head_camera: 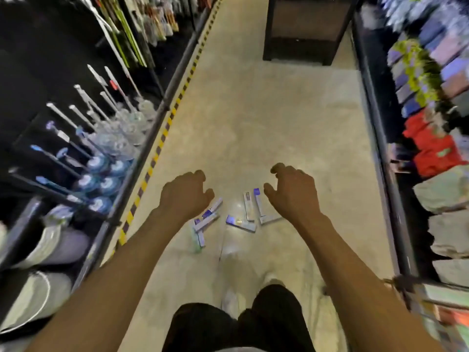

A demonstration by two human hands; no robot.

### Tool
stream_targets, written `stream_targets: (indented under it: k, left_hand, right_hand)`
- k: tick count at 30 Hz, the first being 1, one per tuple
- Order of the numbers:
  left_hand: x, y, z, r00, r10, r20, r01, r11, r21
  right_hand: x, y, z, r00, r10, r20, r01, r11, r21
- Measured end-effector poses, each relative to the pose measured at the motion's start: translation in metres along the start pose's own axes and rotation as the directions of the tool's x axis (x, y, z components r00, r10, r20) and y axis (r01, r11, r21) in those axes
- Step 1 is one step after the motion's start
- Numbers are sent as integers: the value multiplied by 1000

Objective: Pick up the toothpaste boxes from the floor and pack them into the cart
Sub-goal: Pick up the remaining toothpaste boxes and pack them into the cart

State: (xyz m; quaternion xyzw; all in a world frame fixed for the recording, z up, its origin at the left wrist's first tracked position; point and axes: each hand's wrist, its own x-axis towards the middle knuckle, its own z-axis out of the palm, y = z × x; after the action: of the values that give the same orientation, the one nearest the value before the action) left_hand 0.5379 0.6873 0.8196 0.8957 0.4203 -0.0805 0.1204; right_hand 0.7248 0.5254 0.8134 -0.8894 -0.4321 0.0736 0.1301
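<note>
Two bare hands reach out over the aisle, backs up, neither holding anything. The left hand [186, 196] has its fingers loosely curled downward with the thumb tucked toward the right. The right hand [291, 193] is likewise half curled, its thumb pointing left and its fingers bent at the far side.

Between and just nearer than the two hands, the toothpaste boxes [241, 224] lie scattered flat on the pale floor [253, 123], white with purple-blue ends. One small heap lies in view just under the left wrist, its boxes crossing each other at angles. Another group lies beside the right hand's thumb: two boxes run near to far side by side, one lies slantwise in the middle, and one pokes out from under the right wrist. Whether either hand touches a box cannot be told; both appear to be above them.

Nearer, the person's dark-clad legs [228, 326] and a pale shoe show, blurred. A yellow-and-black striped line [162, 138] edges the floor on the left, along shelves of long-handled brushes [114, 138]. Red packs [431, 153] sit on the right-hand shelves, and a dark stand [304, 29] is at the far end.
</note>
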Motion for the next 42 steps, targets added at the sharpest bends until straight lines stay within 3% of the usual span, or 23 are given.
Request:
stream_targets:
  k: [12,19,25,30,38,42]
  left_hand:
    - [103,-108,126,969,-247,22,248,962,-112]
    - [176,-195,332,879,-426,215,453,886,-101]
    - [217,-252,549,815,-495,300,542,836,-92]
    - [227,-268,704,789,-500,357,556,829,-68]
    - [256,-287,852,698,-622,354,685,725,-75]
    - [271,-301,886,688,-661,298,724,655,-217]
  right_hand:
    - [97,-24,186,985,-65,162,60,998,36]
    - [140,11,394,963,2,268,-8,1000,20]
    - [132,49,614,938,39,346,-38,999,-8]
    - [109,95,760,948,39,315,-56,997,47]
    - [128,167,897,959,67,274,-69,998,-3]
    - [146,190,935,959,94,266,-68,992,-104]
